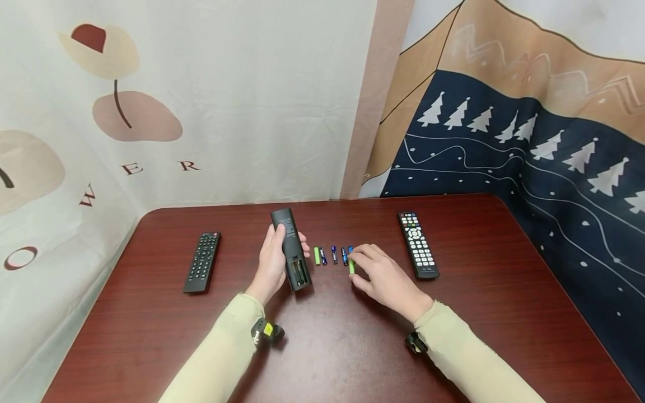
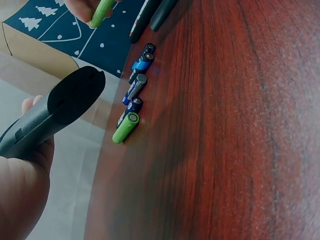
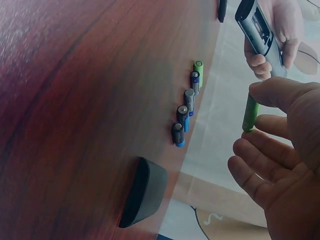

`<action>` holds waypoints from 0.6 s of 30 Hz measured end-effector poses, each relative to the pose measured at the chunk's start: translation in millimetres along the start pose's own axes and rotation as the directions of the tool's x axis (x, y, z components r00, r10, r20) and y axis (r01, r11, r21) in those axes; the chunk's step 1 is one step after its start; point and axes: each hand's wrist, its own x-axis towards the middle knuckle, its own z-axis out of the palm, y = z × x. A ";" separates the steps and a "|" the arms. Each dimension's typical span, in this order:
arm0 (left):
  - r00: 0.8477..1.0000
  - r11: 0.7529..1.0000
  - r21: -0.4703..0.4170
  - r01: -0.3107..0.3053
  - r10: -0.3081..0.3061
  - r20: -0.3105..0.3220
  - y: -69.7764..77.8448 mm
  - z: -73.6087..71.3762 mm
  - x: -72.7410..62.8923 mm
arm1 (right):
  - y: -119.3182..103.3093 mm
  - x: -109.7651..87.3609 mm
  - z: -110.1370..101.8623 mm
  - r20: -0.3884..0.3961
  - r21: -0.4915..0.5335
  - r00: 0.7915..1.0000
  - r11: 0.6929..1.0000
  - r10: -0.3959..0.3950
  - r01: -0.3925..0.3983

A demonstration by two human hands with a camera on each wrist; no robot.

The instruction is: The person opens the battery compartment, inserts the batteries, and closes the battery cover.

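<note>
In the head view my left hand (image 1: 271, 260) grips a dark remote control (image 1: 292, 246), its back facing up and its battery compartment (image 1: 298, 271) uncovered at the near end. Between the thumb and fingers of my right hand (image 1: 380, 278) is a green battery (image 3: 251, 113), pinched by its ends and raised above the table in the right wrist view. Between the hands several batteries lie in a row: a green one (image 1: 317, 256), a dark blue one (image 1: 323, 256), a blue and silver one (image 1: 334, 255), and black and blue ones (image 1: 345, 256) beside my right fingertips.
A black remote (image 1: 202, 263) lies buttons up on the left of the reddish-brown table (image 1: 322, 358). Another remote (image 1: 419, 245) with white buttons lies right of my right hand. Behind the table's far edge hang a pale printed curtain (image 1: 262, 112) and a navy tree-patterned cloth (image 1: 484, 151).
</note>
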 end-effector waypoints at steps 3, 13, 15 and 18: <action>1.000 1.000 0.004 0.003 -0.003 0.001 -0.2 0.1 0.2 | -1.7 0.1 0.4 0.004 0.004 1.000 1.000 0.001 -0.001; 1.000 1.000 -0.019 0.006 -0.006 -0.002 -0.5 1.0 0.5 | -7.9 1.1 1.2 -0.013 -0.015 1.000 1.000 -0.028 0.028; 1.000 1.000 -0.025 0.009 -0.009 -0.002 -0.8 1.2 0.9 | -9.0 1.0 1.1 -0.004 -0.015 1.000 1.000 -0.023 0.023; 1.000 0.999 -0.029 0.014 -0.014 0.001 -1.2 1.5 1.3 | -10.0 0.9 1.4 0.002 -0.016 1.000 1.000 -0.023 0.023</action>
